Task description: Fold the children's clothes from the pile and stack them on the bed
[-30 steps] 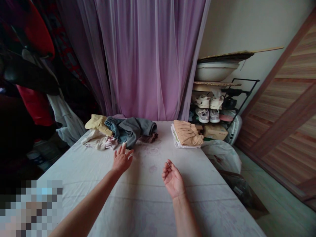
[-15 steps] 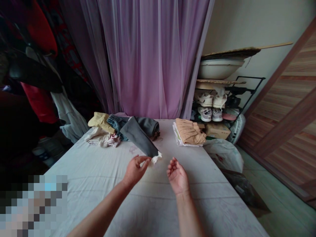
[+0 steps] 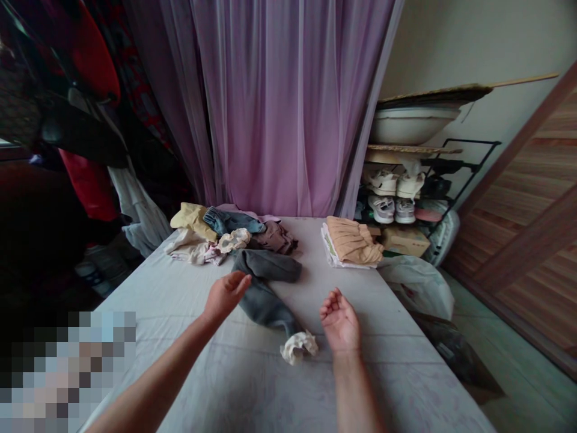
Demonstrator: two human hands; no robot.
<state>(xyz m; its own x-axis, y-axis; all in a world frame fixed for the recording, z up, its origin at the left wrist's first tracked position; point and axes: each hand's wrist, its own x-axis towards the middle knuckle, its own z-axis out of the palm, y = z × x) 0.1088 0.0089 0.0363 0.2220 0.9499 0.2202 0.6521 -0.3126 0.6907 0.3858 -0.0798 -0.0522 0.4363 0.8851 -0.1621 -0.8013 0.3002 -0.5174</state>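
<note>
A dark grey garment (image 3: 265,304) lies across the bed, its narrow tube-like part running toward me and ending in a cream ruffled cuff (image 3: 299,347). My left hand (image 3: 226,294) is closed at the garment's left edge, thumb and fingers pinched together on the cloth. Palm up beside the cuff, my right hand (image 3: 341,319) is open with loosely curled fingers and holds nothing. Behind the grey garment is a loose heap: a yellow cloth (image 3: 196,220), blue denim (image 3: 232,221), a cream lace trim (image 3: 234,240) and a brownish-mauve garment (image 3: 276,237).
A folded stack topped by a tan pleated garment (image 3: 353,242) sits at the bed's far right. Beyond that edge stand a shoe rack (image 3: 469,159), a cardboard box (image 3: 406,242) and a plastic bag (image 3: 419,279). A purple curtain (image 3: 274,108) hangs behind; clothes hang at left.
The grey garment has come off the heap toward me, uncovering the lace trim and brownish-mauve cloth. My left hand has left the ruffled cuff and shifted left. My right hand remains open.
</note>
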